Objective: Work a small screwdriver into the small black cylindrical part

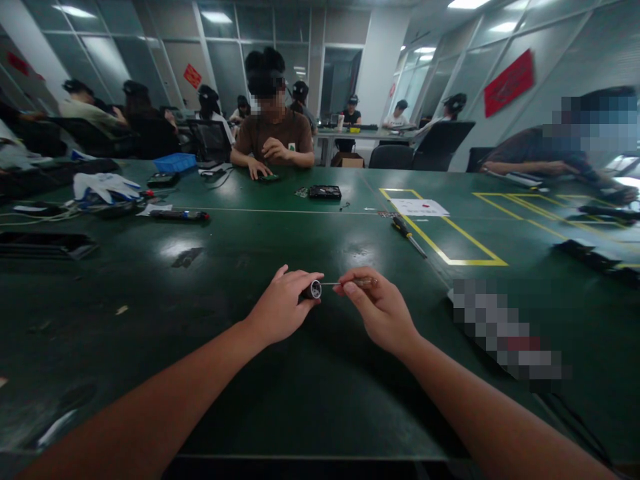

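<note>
Gripping a dark cylinder (315, 289), left hand (284, 305) half-curled, right hand (381, 308) pinching a slim screwdriver (369, 283)

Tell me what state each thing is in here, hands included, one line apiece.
left hand: closed around the cylinder
right hand: pinching the small screwdriver
cylinder: held, one end showing
small screwdriver: held, shaft towards the cylinder, contact unclear
yellow-and-black screwdriver: lying loose
gloves: heaped, unworn
paper sheet: lying flat
blue bin: upright, contents unclear
</note>
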### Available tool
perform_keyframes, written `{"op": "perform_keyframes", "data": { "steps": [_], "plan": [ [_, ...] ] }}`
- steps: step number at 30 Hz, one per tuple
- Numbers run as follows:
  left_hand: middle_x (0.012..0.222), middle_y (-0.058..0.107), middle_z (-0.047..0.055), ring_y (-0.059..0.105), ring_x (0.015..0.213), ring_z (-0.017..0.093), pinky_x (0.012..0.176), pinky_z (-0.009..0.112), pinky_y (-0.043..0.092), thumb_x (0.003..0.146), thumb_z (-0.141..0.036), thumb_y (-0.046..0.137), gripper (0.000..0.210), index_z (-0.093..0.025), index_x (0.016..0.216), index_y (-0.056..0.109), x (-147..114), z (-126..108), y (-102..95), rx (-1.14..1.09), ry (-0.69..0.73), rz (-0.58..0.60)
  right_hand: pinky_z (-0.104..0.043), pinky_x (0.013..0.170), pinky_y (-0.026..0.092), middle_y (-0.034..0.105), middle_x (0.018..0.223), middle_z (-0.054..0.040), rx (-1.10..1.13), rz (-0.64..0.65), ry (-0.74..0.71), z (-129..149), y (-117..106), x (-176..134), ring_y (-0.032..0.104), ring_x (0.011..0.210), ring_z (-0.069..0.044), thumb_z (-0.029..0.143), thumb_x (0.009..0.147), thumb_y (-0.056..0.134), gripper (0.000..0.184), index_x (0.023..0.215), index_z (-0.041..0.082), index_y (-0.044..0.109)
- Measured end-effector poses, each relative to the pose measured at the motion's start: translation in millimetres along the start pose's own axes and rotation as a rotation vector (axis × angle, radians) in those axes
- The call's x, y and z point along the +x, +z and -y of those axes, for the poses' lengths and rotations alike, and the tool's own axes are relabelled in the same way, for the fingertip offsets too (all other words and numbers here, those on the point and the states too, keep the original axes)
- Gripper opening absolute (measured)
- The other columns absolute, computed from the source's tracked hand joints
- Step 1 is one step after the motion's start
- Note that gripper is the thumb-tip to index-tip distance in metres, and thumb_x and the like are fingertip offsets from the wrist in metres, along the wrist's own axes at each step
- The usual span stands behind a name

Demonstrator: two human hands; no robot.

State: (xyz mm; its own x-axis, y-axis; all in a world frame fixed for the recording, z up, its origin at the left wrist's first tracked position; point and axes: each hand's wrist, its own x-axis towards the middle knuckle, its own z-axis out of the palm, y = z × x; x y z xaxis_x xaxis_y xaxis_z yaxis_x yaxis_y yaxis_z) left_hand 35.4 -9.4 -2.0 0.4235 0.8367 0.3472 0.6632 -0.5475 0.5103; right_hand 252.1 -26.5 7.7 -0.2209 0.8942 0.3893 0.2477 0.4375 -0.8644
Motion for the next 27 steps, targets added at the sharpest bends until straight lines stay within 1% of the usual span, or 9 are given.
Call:
{"op": "perform_keyframes", "data": {
  "steps": [4, 7, 11, 14, 20, 23, 27],
  "plan": [
    [0.126, 0.07, 0.006, 0.063, 0.121, 0.025, 0.121, 0.064, 0.022, 0.091, -0.014, 0.063, 0.042, -0.023, 0.132, 0.062, 0.3, 2.4, 0.8, 0.04, 0.02, 0.038, -0.035, 0.078, 0.053, 0.073, 0.086, -0.0032, 0.064, -0.003, 0.049, -2.6, 1.5, 4.7, 0.07, 0.083, -0.021, 0.041, 0.098, 0.06, 0.019, 0.1, 0.023, 0.065],
    [0.124, 0.071, 0.006, 0.063, 0.119, 0.025, 0.12, 0.064, 0.024, 0.09, -0.013, 0.062, 0.043, -0.024, 0.131, 0.063, 0.5, 7.0, 3.2, 0.061, 0.024, 0.038, -0.035, 0.078, 0.053, 0.072, 0.086, -0.0033, 0.076, 0.009, 0.042, -3.4, 2.2, 5.1, 0.07, 0.084, -0.02, 0.04, 0.097, 0.061, 0.018, 0.099, 0.022, 0.065],
    [0.122, 0.071, 0.006, 0.064, 0.117, 0.025, 0.119, 0.062, 0.026, 0.089, -0.015, 0.065, 0.043, -0.025, 0.131, 0.064, 0.7, 11.2, 5.2, 0.075, 0.013, 0.029, -0.035, 0.076, 0.052, 0.074, 0.089, -0.004, 0.019, 0.034, 0.022, -3.5, 1.7, 3.2, 0.071, 0.084, -0.021, 0.041, 0.098, 0.06, 0.019, 0.101, 0.023, 0.066],
    [0.12, 0.072, 0.006, 0.064, 0.115, 0.027, 0.118, 0.063, 0.028, 0.089, -0.017, 0.065, 0.04, -0.024, 0.129, 0.066, 1.3, 10.9, 3.6, 0.079, -0.012, 0.021, -0.034, 0.073, 0.052, 0.074, 0.088, -0.0039, -0.045, 0.051, 0.016, -3.0, 1.5, 2.2, 0.07, 0.083, -0.022, 0.042, 0.099, 0.058, 0.019, 0.101, 0.024, 0.066],
    [0.115, 0.072, 0.007, 0.064, 0.11, 0.029, 0.112, 0.06, 0.037, 0.087, -0.019, 0.068, 0.039, -0.022, 0.126, 0.068, 1.8, 9.6, -1.1, 0.13, -0.085, 0.024, -0.035, 0.076, 0.051, 0.072, 0.088, -0.003, -0.113, 0.057, 0.017, -4.8, 2.5, 2.3, 0.069, 0.083, -0.021, 0.039, 0.1, 0.056, 0.018, 0.1, 0.024, 0.065],
    [0.115, 0.072, 0.008, 0.064, 0.11, 0.03, 0.106, 0.055, 0.044, 0.087, -0.021, 0.07, 0.042, -0.021, 0.129, 0.067, 1.5, 14.3, -0.5, 0.158, -0.109, 0.028, -0.035, 0.077, 0.052, 0.071, 0.086, -0.0027, -0.049, 0.008, 0.04, -8.0, 1.9, 3.8, 0.069, 0.082, -0.021, 0.039, 0.1, 0.057, 0.017, 0.099, 0.023, 0.064],
    [0.118, 0.071, 0.01, 0.065, 0.11, 0.031, 0.098, 0.051, 0.05, 0.089, -0.022, 0.067, 0.046, -0.022, 0.135, 0.063, 0.0, 22.4, 2.2, 0.145, -0.148, 0.043, -0.035, 0.076, 0.053, 0.07, 0.083, -0.0021, 0.066, -0.156, 0.03, -9.3, -1.0, 7.2, 0.068, 0.079, -0.02, 0.04, 0.097, 0.061, 0.018, 0.097, 0.023, 0.064]
  ]
}}
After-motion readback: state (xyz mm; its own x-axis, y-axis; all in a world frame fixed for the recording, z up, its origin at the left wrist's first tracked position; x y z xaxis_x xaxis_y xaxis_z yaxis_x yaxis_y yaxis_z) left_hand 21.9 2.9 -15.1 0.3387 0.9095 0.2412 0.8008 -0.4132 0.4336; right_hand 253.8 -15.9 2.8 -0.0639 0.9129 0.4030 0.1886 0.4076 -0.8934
